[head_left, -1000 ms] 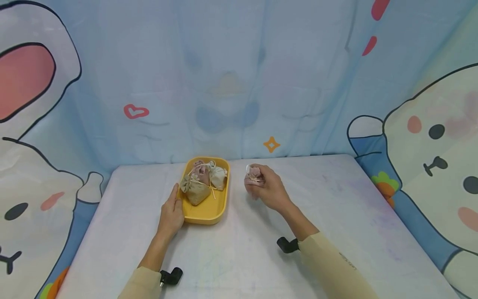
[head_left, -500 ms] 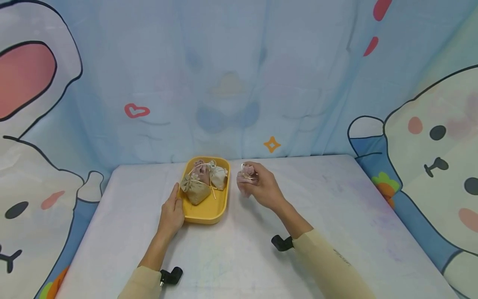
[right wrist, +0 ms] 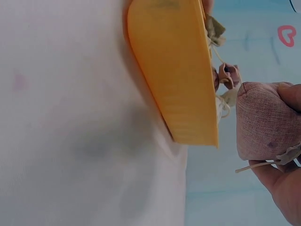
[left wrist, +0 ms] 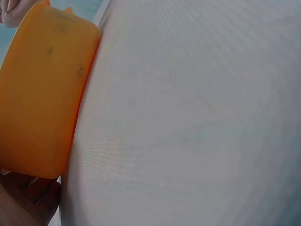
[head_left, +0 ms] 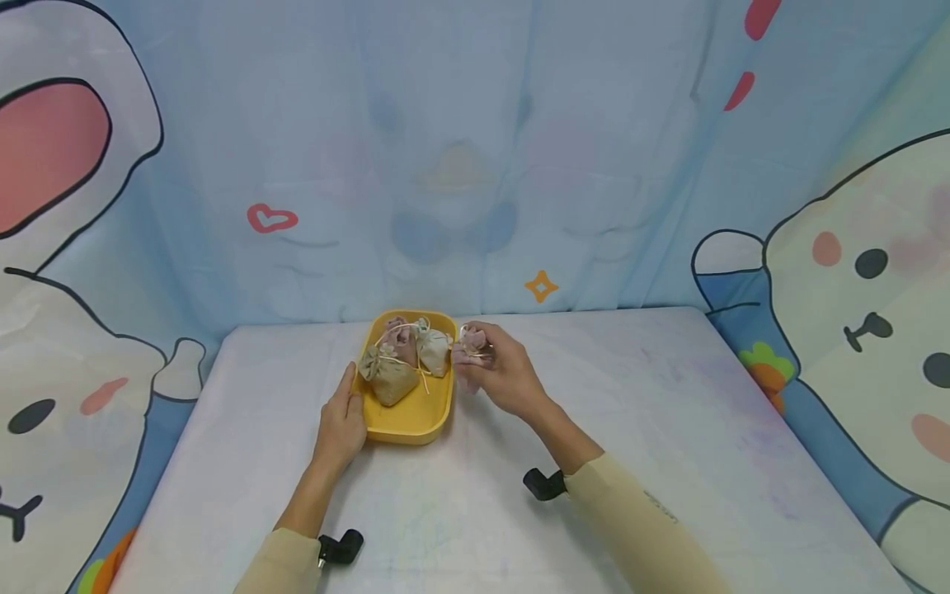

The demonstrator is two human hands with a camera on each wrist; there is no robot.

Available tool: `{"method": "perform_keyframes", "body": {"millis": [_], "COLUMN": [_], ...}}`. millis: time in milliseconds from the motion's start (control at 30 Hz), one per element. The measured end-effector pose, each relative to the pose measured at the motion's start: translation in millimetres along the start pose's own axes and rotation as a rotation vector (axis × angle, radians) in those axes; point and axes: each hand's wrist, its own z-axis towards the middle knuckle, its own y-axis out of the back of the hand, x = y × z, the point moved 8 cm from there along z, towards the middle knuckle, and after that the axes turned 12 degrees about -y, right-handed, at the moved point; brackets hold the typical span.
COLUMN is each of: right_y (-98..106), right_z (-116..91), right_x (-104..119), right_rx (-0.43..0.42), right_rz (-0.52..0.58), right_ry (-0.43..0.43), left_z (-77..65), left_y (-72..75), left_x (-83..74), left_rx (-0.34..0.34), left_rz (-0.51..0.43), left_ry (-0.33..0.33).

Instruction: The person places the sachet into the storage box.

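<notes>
My right hand (head_left: 512,375) grips a dusty-pink drawstring pouch (head_left: 471,351), raised just off the right side of a yellow tray (head_left: 404,429). In the right wrist view this pouch (right wrist: 263,122) is plump and woven, its cord end hanging out beside my fingers. Against the tray's left outer wall rests my left hand (head_left: 343,425), fingers stretched along the side. Inside the tray lie an olive pouch (head_left: 393,382), a mauve pouch (head_left: 399,338) and a whitish pouch (head_left: 434,351), bunched toward the back. In the left wrist view, my fingers (left wrist: 44,197) touch the tray's end.
The tray stands on a table with a pale cloth (head_left: 460,511), near its back edge. Behind hangs a light blue curtain (head_left: 460,124) printed with cartoon animals. Black wrist cameras stick out from both sleeves.
My right hand has carried the pink pouch leftward, from well right of the tray up to its right rim. The left hand, the tray and the pouches inside have stayed put.
</notes>
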Motion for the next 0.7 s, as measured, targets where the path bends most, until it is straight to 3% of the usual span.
{"method": "perform_keyframes", "body": {"millis": [400, 700], "right_y": [-14, -25], "right_z": [1, 4], "right_x": [11, 10], "right_rx": [-0.067, -0.045], "right_rz": [-0.022, 0.028], "right_ry": [0.069, 0.055], "left_z": [-0.3, -0.5], "left_y": [-0.7, 0.1], "left_x": [1.5, 2.4], "left_rx": [-0.002, 0.002], "left_rz": [-0.008, -0.011], "left_ry": [0.008, 0.005]}}
